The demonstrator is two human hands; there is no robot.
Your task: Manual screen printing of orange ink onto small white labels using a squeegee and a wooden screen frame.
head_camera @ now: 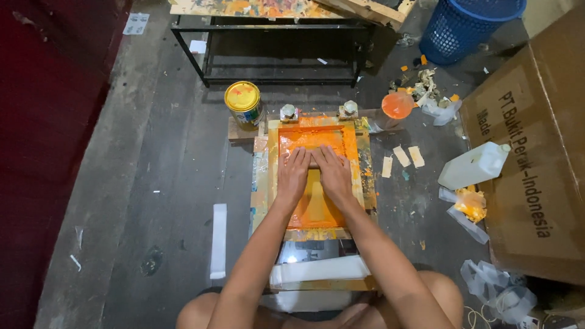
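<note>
Both hands are on a squeegee pressed into the orange-inked screen frame [317, 176], roughly mid-screen. Left hand [294, 176] and right hand [334, 175] sit side by side, thumbs nearly touching, fingers flat and close together, pressing down over the squeegee [314, 159]; most of it is hidden under them, so I can't tell how it's clasped.

Risks, as I judge them:
- Uneven pressure between the two hands would streak the ink film.
- The frame is hinged on two clamps [289, 112] at its far edge; side load could shift registration.
- Ink is pooled toward the far end of the frame; overshoot could push it over the rim.
- Open paint tin [242, 100] just beyond the frame's far-left corner and orange-lidded tub [397, 106] beyond its far-right corner: elbow knock hazard.

Surface: dark, worn plank floor [164, 183], paint-spattered. White jug [475, 166] and cardboard box [536, 152] right of the frame, blue basket [463, 27] far right, metal rack [268, 49] beyond it.
</note>
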